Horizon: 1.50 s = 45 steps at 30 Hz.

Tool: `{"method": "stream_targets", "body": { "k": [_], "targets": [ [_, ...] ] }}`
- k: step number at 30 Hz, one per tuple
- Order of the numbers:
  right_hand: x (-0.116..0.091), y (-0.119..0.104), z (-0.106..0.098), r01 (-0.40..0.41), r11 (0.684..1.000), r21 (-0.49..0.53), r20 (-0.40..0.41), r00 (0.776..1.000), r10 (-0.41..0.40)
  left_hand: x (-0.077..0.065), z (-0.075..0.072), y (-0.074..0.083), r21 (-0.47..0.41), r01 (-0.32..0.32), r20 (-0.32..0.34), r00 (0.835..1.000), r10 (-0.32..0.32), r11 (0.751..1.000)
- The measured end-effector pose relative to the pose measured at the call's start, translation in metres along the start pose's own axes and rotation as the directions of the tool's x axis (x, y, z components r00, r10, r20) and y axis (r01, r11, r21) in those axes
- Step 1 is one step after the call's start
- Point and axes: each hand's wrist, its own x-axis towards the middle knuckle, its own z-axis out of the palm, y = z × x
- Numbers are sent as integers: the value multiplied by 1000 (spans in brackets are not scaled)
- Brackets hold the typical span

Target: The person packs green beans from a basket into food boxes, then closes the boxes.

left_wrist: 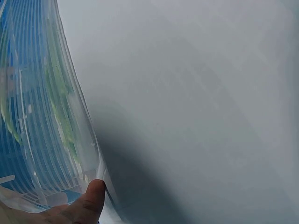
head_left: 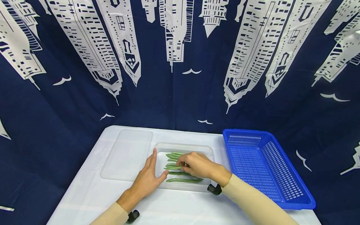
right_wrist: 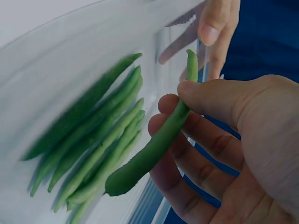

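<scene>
My right hand (head_left: 198,164) pinches one green bean (right_wrist: 152,151) between thumb and fingertips, over a clear plastic container (head_left: 185,145). Inside it several green beans (head_left: 184,180) lie roughly parallel, as the right wrist view shows from close by. At the container's left side rests my left hand (head_left: 147,178), fingers extended and thumb spread along the near corner. In the left wrist view a fingertip (left_wrist: 96,191) touches the container's rim, and beans show blurred through the ribbed clear wall.
A flat translucent lid (head_left: 126,156) lies left of the container on the white table (head_left: 84,184). To the right stands a blue perforated basket (head_left: 298,205). Behind the table hangs a dark blue cloth (head_left: 157,103) with white building prints.
</scene>
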Motion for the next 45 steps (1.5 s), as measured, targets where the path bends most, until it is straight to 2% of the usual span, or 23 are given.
{"method": "stream_targets", "body": {
  "k": [7,28,34,45],
  "targets": [
    [2,1,7,4,1000,21,51,999,-5,0,0,2,-6,-4,1,1000,4,1000],
    [5,3,13,-3,999,43,102,995,-2,0,0,3,17,-8,-3,1000,8,1000],
    [3,4,11,-17,1000,18,90,996,15,0,0,3,21,-30,-18,999,30,999],
    [0,4,6,-46,999,22,64,997,44,-2,-1,4,18,-19,-15,1000,19,1000]
  ]
}}
